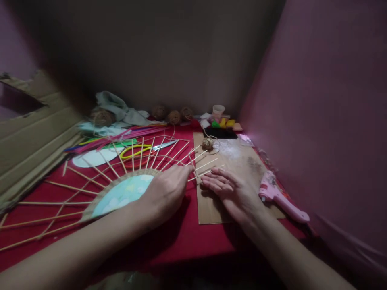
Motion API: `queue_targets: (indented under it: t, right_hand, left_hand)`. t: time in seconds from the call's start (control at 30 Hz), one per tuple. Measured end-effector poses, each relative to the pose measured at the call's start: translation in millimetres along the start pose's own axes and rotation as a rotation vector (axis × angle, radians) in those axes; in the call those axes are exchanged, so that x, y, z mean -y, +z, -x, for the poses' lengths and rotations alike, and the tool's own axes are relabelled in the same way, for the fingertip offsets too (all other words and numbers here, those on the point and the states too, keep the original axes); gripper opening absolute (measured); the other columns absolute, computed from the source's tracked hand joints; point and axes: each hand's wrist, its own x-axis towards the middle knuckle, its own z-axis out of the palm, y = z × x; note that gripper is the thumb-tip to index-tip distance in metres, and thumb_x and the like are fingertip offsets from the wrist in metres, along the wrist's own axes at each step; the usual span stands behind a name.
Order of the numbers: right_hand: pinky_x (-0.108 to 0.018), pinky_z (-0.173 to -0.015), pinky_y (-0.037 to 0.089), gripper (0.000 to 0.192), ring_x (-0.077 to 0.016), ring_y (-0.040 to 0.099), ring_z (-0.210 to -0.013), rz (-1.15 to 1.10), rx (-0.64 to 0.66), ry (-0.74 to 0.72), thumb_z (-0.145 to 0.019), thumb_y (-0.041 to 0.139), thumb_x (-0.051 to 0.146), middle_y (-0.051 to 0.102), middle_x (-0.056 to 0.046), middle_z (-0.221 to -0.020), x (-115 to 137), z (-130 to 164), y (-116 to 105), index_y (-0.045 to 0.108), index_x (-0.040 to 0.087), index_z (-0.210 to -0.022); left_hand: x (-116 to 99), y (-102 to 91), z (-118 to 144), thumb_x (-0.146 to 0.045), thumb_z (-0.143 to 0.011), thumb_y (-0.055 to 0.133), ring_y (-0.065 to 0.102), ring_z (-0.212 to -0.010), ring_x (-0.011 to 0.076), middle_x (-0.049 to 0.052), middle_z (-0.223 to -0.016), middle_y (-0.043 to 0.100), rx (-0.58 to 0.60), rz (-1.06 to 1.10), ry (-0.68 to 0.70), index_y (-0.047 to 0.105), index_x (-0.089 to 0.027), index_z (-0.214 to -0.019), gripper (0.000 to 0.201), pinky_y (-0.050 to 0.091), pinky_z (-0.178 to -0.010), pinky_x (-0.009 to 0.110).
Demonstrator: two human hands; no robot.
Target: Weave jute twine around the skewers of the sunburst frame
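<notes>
A half-round fan frame (87, 204) lies on the red cloth, with thin wooden sticks (72, 187) radiating from a half-disc with a pale blue painted face (121, 196). Brown twine (65, 203) runs loosely across the sticks. My left hand (169, 187) is closed over the right-hand sticks, and its fingertips hide whatever they pinch. Beside the outer stick ends, my right hand (226, 185) is open, its fingers stretched towards the left. A small ball of twine (207, 143) sits just beyond, on a cardboard sheet (211, 209).
Yellow-handled scissors (136, 151) lie under the sticks. A pink glue gun (282, 199) rests at the right near the wall. Behind are colored pipe cleaners (121, 137), twine balls (174, 117), a paper cup (218, 109) and grey cloth (116, 108). Folded cardboard (39, 133) stands left.
</notes>
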Motion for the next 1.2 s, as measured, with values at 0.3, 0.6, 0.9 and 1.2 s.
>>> queue_targets:
  t: [0.3,0.6,0.9,1.2]
  right_hand:
    - [-0.036,-0.08,0.05,0.009,-0.0192,0.064,-0.07,-0.099,-0.073,0.053,-0.07,0.057,0.016,0.066,-0.008,-0.071,3.5,-11.9,2.7,0.059,0.017,-0.061]
    - [-0.027,-0.055,0.046,0.005,-0.0126,0.051,-0.05,-0.138,0.051,0.231,-0.072,0.056,0.014,0.055,0.001,-0.053,7.6,-41.5,17.2,0.055,0.017,-0.068]
    - [-0.024,-0.051,0.044,0.039,-0.0102,0.05,-0.048,-0.016,0.117,0.149,-0.063,0.058,0.004,0.054,0.004,-0.057,1.3,-47.5,14.3,0.06,0.017,-0.1]
    - [-0.026,-0.067,0.05,0.036,-0.0124,0.06,-0.067,-0.129,0.164,0.132,-0.067,0.061,0.002,0.064,-0.004,-0.084,-3.5,-45.6,14.8,0.059,0.013,-0.101]
  left_hand:
    - [12.8,-16.3,-12.6,-0.023,-0.087,0.046,0.055,-0.064,0.0118,0.002,-0.075,0.06,-0.061,0.249,-0.299,0.051,-0.016,-0.091,0.008,0.044,-0.059,0.025]
    - [8.8,-27.9,-16.1,-0.038,-0.084,0.054,0.043,-0.05,0.0077,-0.004,-0.057,0.049,-0.132,0.585,-0.514,0.046,-0.018,-0.066,0.029,0.036,-0.047,0.021]
    - [32.3,-56.9,-26.1,-0.031,-0.083,0.057,0.053,-0.053,0.0109,-0.002,-0.057,0.056,-0.481,0.681,-0.713,0.048,-0.02,-0.069,0.02,0.044,-0.051,0.025]
    - [50.4,-49.1,-40.2,-0.026,-0.072,0.06,0.054,-0.056,0.0115,-0.001,-0.067,0.057,-0.061,0.725,-0.65,0.053,-0.017,-0.085,0.017,0.044,-0.051,0.025]
